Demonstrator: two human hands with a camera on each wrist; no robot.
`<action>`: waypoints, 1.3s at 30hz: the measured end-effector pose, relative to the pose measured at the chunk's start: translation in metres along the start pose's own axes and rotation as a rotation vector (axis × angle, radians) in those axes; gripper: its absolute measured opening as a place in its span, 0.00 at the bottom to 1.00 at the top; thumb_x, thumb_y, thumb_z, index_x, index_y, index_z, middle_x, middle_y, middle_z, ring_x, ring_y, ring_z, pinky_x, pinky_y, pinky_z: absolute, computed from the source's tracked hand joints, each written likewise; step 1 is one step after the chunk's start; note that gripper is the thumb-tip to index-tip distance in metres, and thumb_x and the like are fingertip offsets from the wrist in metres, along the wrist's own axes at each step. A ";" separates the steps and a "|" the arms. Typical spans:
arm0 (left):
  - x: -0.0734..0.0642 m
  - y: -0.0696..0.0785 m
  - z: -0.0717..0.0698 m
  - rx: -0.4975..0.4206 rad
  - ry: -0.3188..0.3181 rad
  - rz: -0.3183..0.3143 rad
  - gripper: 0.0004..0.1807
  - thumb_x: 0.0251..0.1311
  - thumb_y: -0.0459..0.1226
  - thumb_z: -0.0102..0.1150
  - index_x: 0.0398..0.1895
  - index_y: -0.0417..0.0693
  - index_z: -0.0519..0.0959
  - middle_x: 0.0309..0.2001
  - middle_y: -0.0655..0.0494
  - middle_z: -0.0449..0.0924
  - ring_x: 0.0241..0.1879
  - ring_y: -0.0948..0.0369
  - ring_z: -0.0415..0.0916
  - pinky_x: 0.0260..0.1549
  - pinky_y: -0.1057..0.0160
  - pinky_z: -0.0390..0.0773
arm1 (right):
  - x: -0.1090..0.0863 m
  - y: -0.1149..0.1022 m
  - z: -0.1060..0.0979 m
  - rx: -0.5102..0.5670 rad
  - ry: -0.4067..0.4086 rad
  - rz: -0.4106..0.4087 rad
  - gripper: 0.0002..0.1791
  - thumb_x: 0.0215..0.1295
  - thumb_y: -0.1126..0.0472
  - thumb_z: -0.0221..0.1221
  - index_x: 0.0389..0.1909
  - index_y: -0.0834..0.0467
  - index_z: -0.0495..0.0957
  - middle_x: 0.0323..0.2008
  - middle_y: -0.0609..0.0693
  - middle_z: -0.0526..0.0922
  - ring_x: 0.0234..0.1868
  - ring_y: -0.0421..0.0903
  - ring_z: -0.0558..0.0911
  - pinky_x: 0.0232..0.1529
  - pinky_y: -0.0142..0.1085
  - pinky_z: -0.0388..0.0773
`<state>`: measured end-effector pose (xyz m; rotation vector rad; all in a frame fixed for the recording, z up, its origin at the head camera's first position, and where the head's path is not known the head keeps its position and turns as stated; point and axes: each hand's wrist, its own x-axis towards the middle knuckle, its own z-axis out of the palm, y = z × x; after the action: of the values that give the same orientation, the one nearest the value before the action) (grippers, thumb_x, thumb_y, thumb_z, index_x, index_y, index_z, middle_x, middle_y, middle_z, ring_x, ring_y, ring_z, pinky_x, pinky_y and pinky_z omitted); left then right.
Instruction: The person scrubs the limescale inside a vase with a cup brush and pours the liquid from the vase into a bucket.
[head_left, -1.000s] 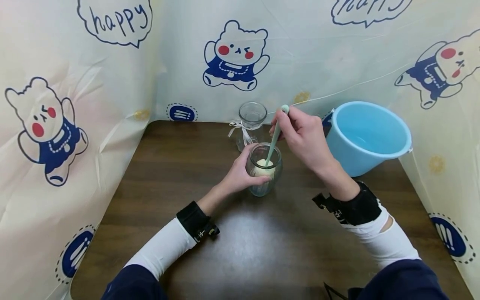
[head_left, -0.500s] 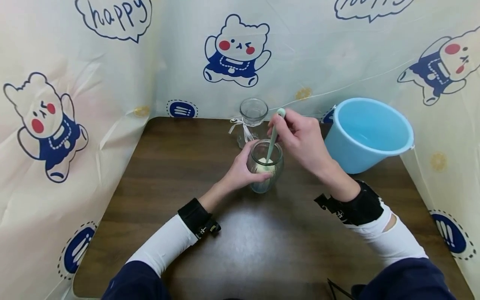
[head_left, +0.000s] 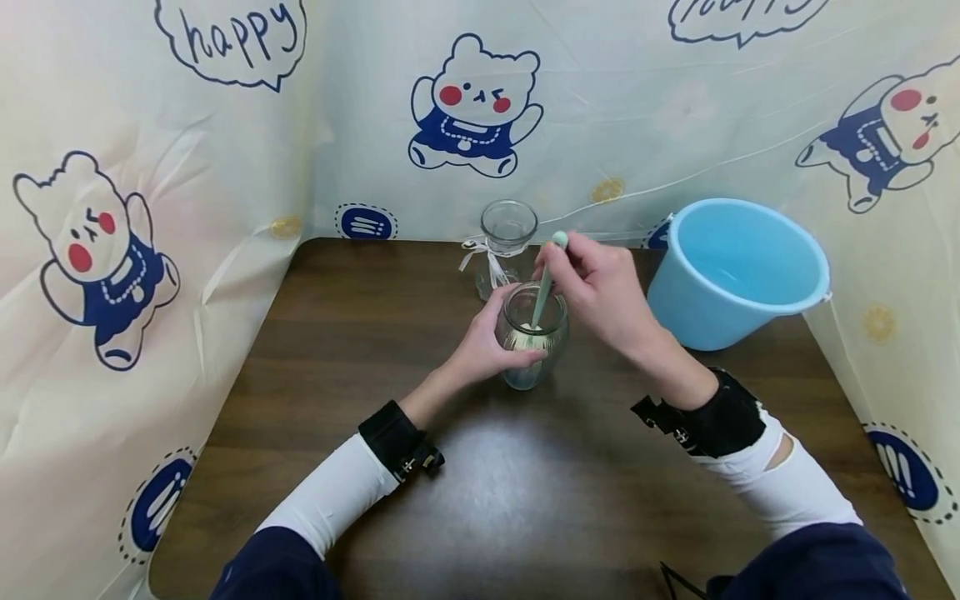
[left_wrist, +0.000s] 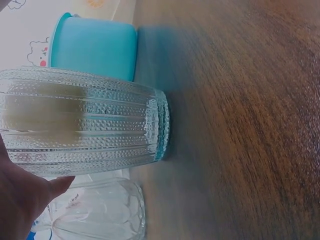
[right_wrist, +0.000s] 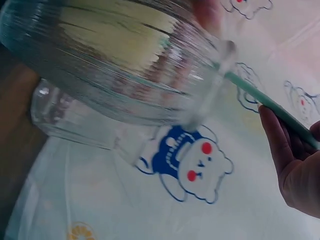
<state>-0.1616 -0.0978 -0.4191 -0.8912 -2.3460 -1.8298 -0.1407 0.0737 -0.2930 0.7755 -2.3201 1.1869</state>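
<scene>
A ribbed clear glass jar (head_left: 527, 371) stands on the table, its mouth up. My left hand (head_left: 480, 346) grips it from the left side, thumb in front. My right hand (head_left: 600, 283) pinches the green handle of a bottle brush (head_left: 542, 300), which slants down through the jar's mouth. In the right wrist view the brush's pale yellow, sponge-like head (right_wrist: 117, 32) shows through the glass, and my right hand (right_wrist: 300, 165) holds the handle outside the rim. The left wrist view has that head as a blurred block inside the jar (left_wrist: 120, 120), above its base.
Just behind the jar stands a second glass jar (head_left: 508, 225) with a white ribbon round its neck. A light blue bucket (head_left: 697, 312) is at the back right of the brown wooden table (head_left: 360, 333). A printed cloth (head_left: 615, 108) surrounds the table's back and sides.
My right hand has moved down slightly, and the brush handle sits lower in the jar. Its pale head has gone deeper. The left hand keeps its grip on the jar.
</scene>
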 end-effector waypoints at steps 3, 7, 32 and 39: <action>0.002 0.000 -0.001 -0.009 0.008 0.020 0.49 0.38 0.33 0.76 0.66 0.36 0.61 0.59 0.36 0.72 0.56 0.47 0.71 0.56 0.47 0.72 | 0.005 0.006 -0.001 0.017 0.021 -0.013 0.13 0.72 0.61 0.51 0.33 0.63 0.81 0.28 0.53 0.86 0.24 0.37 0.78 0.26 0.26 0.77; 0.003 0.001 -0.002 0.005 0.005 0.000 0.48 0.39 0.34 0.76 0.67 0.37 0.61 0.58 0.39 0.73 0.54 0.52 0.72 0.56 0.48 0.72 | 0.001 0.014 0.006 0.025 -0.005 -0.023 0.12 0.71 0.60 0.53 0.34 0.63 0.81 0.25 0.52 0.84 0.20 0.38 0.73 0.21 0.28 0.72; 0.000 -0.001 -0.003 0.004 0.003 -0.001 0.48 0.40 0.34 0.76 0.67 0.38 0.61 0.58 0.40 0.74 0.54 0.50 0.72 0.55 0.48 0.73 | 0.001 0.001 0.010 0.048 0.014 -0.051 0.09 0.70 0.63 0.55 0.38 0.64 0.81 0.31 0.54 0.86 0.28 0.39 0.81 0.28 0.35 0.83; -0.003 -0.002 0.000 -0.007 0.003 -0.002 0.49 0.39 0.34 0.76 0.67 0.38 0.61 0.59 0.41 0.73 0.55 0.53 0.71 0.56 0.49 0.73 | 0.007 -0.006 0.004 0.113 0.065 -0.072 0.07 0.68 0.66 0.56 0.39 0.66 0.80 0.32 0.54 0.86 0.35 0.39 0.85 0.32 0.33 0.85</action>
<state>-0.1604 -0.0995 -0.4221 -0.8868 -2.3408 -1.8398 -0.1427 0.0658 -0.2872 0.8394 -2.1692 1.3002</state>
